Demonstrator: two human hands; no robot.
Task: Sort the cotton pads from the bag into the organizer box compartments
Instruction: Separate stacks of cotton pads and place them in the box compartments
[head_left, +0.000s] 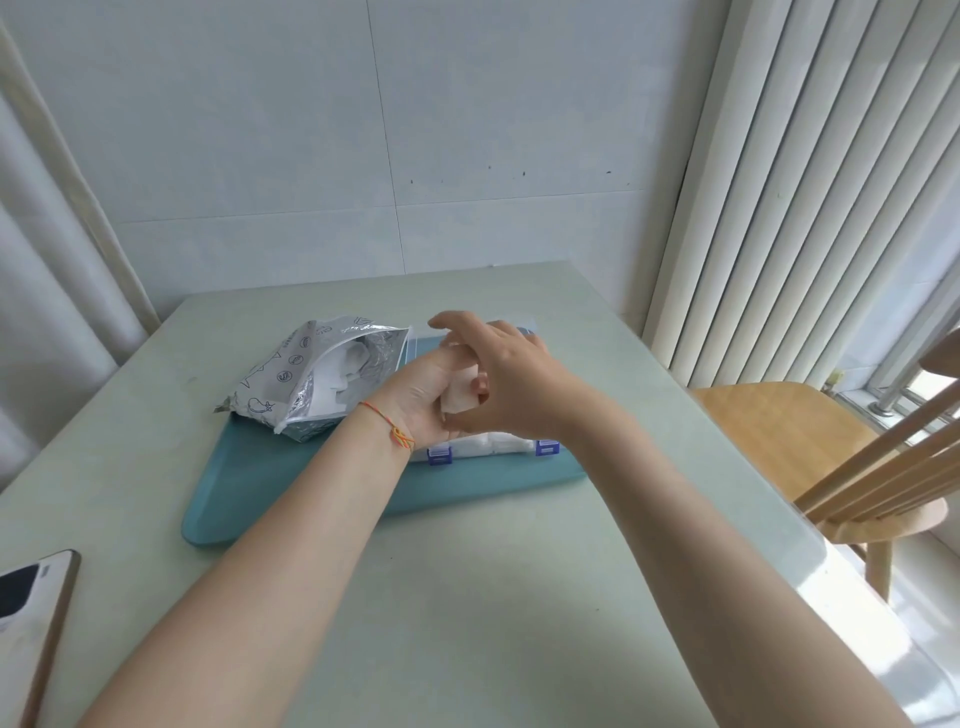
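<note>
The left hand (423, 397) grips a small stack of cotton pads (460, 399) above the organizer box (488, 446), which sits on a teal mat (291, 475). The right hand (501, 384) meets it with its fingertips at the pads, seemingly peeling 1 off, though I cannot tell whether it truly pinches one. These pads look very light, soft and easily creased, and they likely cling together, so a gentle pinch at 1 edge or corner should separate them better than a squeeze. More pads show inside the open silver bag (311, 379), just left of the box. Both hands hide most of the box: only its front edge and 2 blue latches (440, 456) show, so the compartments and their fill cannot be made out.
</note>
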